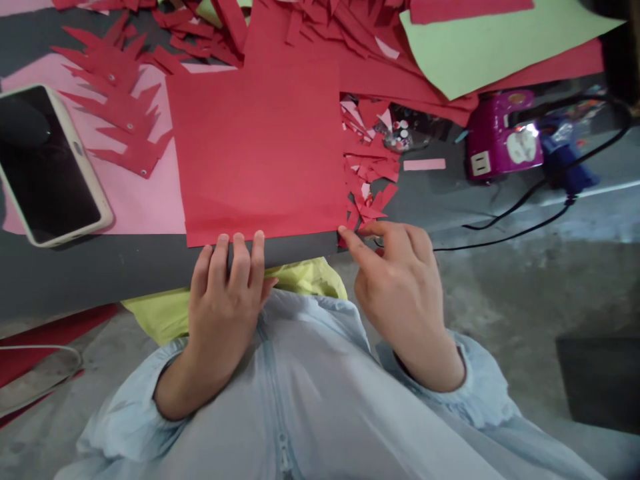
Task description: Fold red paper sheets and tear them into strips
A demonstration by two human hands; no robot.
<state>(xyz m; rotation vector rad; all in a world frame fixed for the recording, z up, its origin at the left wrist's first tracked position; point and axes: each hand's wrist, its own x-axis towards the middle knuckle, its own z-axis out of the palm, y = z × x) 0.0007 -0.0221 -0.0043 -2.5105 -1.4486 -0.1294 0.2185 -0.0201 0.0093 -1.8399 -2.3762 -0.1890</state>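
A red sheet of paper (260, 147) lies flat near the front edge of the dark table, with a narrow band along its near edge that looks folded or creased. My left hand (225, 300) rests at that near edge, its fingers stretched out and the tips touching the paper. At the sheet's near right corner is my right hand (400, 287); its index finger reaches to the corner while the other fingers curl. I see nothing held in my right hand, though its underside is hidden.
Left lie a phone (50, 167) and spiky red paper cutouts (120, 107) on pink paper (140, 207). Red scraps (370, 173) flank the sheet on the right. Farther right are a pink strip (424, 164), a purple device (500, 140) with black cables and green paper (500, 40).
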